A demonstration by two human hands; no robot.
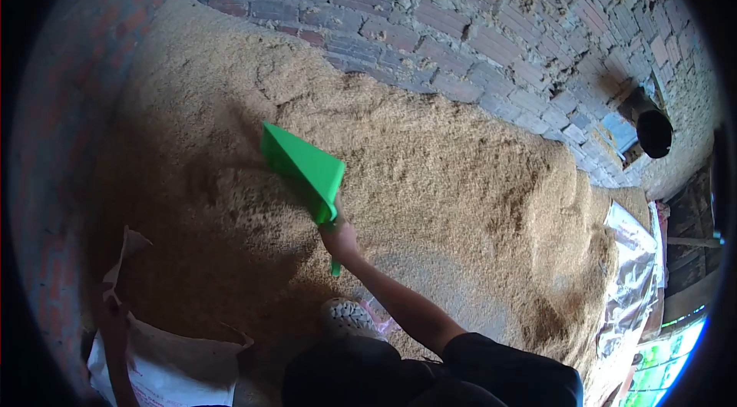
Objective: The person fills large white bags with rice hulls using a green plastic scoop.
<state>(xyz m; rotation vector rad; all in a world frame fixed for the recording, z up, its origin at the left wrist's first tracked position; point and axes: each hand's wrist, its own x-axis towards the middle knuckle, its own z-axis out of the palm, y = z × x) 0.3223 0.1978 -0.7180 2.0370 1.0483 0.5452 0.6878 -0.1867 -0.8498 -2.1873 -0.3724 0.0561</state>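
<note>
Rough brick wall (430,23) curves up beyond the hands, its courses of reddish and grey blocks uneven, with mortar bulging from the joints. Below it spreads a mound of loose, tan, husk-like material (461,169), fine and grainy, with a crumbly ridge along the top and soft hollows on its slope. Off to the right of both hands, a dark round pipe (652,130) juts from the wall, and a crinkled, shiny silvery sheet (633,269) stands at the heap's edge.

Right hand (340,238) is closed around the handle of a green scoop (303,165), the handle's end poking out below the fist. Smooth and angular, the scoop extends ahead of that hand and slightly to its left, above the shadowed part of the mound. The bare right forearm slants forward and leftward from a dark sleeve (507,365).

Well apart, to the left, the left hand (114,319) is at the rim of a creased white sack (184,365), its arm reaching forward. Shadow hides its fingers, so I cannot tell how firmly they close. Between the hands is a patterned, light-coloured shoe (349,315).
</note>
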